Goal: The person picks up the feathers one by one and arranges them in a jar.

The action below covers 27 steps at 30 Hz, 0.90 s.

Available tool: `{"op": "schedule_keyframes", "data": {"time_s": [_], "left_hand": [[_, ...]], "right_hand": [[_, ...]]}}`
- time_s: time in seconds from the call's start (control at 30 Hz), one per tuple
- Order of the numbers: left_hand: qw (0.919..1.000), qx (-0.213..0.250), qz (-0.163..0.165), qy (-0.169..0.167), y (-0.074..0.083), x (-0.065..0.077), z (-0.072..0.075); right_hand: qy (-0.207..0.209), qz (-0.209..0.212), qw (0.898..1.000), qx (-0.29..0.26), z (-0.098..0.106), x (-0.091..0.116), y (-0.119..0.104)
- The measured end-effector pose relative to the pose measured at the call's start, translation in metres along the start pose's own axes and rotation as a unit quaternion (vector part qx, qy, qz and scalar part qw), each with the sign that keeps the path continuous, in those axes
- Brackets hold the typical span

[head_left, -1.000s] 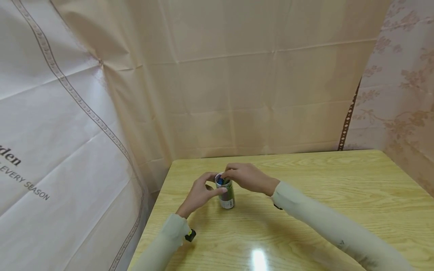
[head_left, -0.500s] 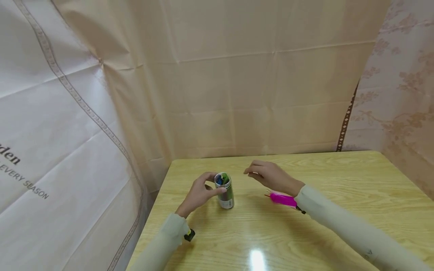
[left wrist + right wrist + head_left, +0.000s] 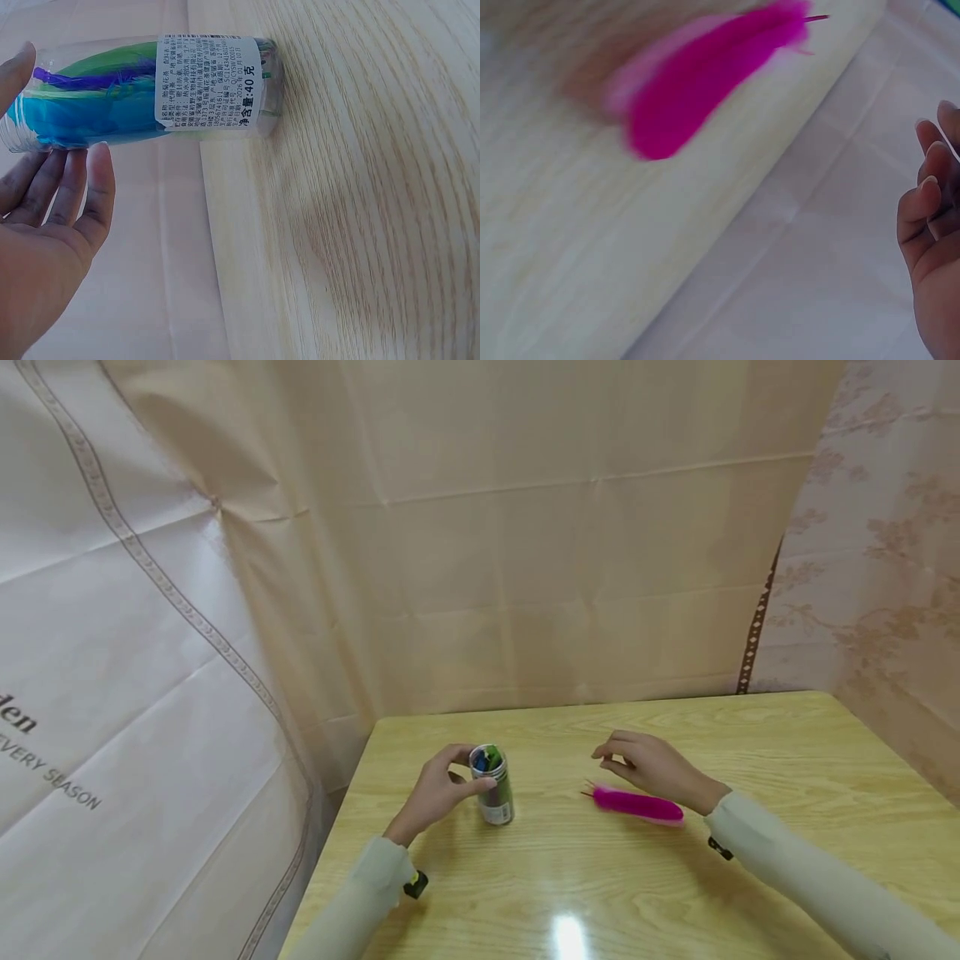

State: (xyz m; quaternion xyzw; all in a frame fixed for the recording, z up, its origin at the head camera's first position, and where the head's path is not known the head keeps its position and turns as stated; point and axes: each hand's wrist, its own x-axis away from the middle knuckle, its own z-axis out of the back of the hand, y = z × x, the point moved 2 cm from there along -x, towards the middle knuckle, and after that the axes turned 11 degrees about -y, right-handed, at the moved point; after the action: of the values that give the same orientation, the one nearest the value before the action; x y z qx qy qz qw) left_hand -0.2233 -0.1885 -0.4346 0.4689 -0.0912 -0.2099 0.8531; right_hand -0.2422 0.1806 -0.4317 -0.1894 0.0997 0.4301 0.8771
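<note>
A clear jar [image 3: 497,802] with a white printed label stands upright on the wooden table [image 3: 547,877]. Through its wall, in the left wrist view, show blue feathers [image 3: 82,120], a green feather [image 3: 124,60] and a purple feather [image 3: 112,79]. My left hand [image 3: 437,789] grips the jar near its open mouth, thumb on one side and fingers on the other. Bright pink feathers [image 3: 637,805] lie on the table to the right of the jar. Just above them hovers my right hand [image 3: 656,767], its fingers loosely bent with nothing between them.
Beige sheeting [image 3: 555,568] hangs behind the table's far edge. On the left hangs a white printed sheet [image 3: 150,718], and on the right a flowered sheet [image 3: 885,568].
My right hand has left the jar's mouth and moved right, to above the pink feathers, which its arm hid at first. The left hand keeps its hold on the jar.
</note>
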Motion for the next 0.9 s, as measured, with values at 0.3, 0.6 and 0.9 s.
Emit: {"op": "schedule_keyframes", "data": {"time_s": [0.3,0.6,0.9], "left_hand": [[1.0,0.004,0.003,0.007,0.0,0.003,0.001],[1.0,0.005,-0.002,0.004,-0.001,0.002,0.001],[0.9999,0.009,-0.008,0.0,0.0,0.0,0.0]], "right_hand": [[-0.029,-0.044,0.999,-0.004,-0.005,0.036,0.017],[-0.039,-0.068,0.997,-0.007,-0.008,0.059,0.024],[-0.075,-0.158,0.983,-0.059,-0.014,0.079,0.028]]}}
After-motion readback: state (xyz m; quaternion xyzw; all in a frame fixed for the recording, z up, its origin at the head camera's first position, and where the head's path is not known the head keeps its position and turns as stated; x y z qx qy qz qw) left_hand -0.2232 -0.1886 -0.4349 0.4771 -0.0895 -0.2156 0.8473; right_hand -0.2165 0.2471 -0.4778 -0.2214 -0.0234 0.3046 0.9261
